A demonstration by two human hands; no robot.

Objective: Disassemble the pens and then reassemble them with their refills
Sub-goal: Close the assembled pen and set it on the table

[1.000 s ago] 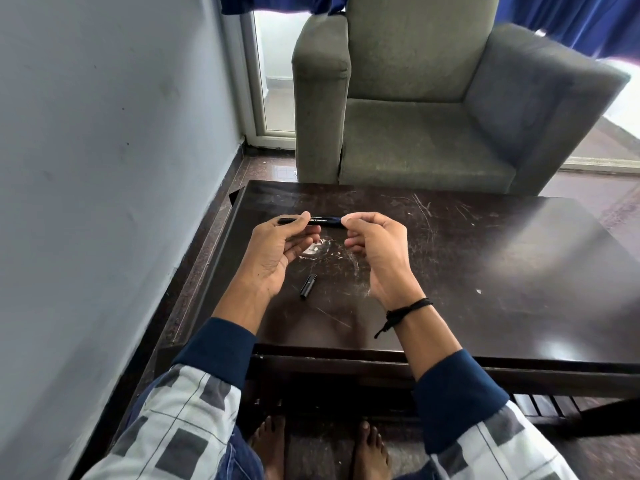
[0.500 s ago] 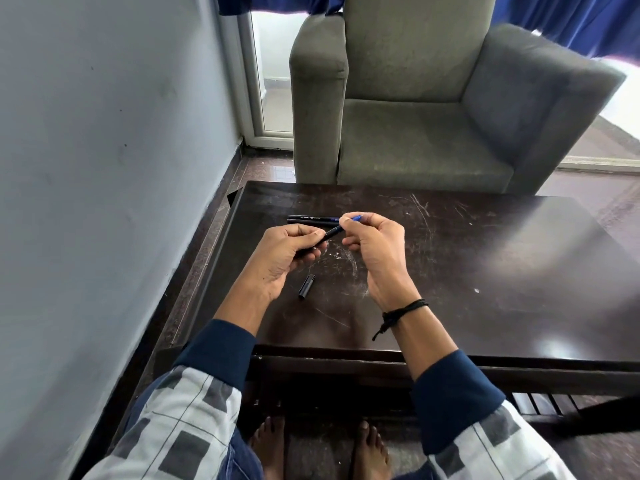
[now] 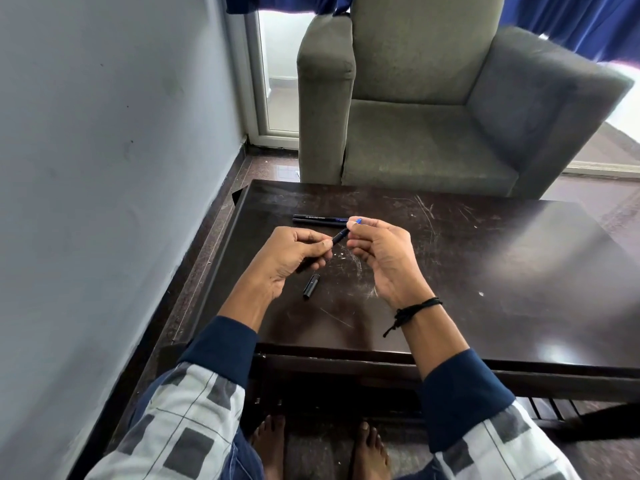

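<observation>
I see the left hand (image 3: 287,258) curled round the pen (image 3: 340,236), its axis slanting up and rightward, over the cap (image 3: 311,286) lying on the table (image 3: 485,271), into the right hand (image 3: 384,258), which pinches the blue end between thumb and forefinger.

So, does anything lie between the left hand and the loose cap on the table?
Nothing visible does. The cap lies alone on the table, just nearer the person than the left hand. That hand's fingers, though, grip the pen.
</observation>
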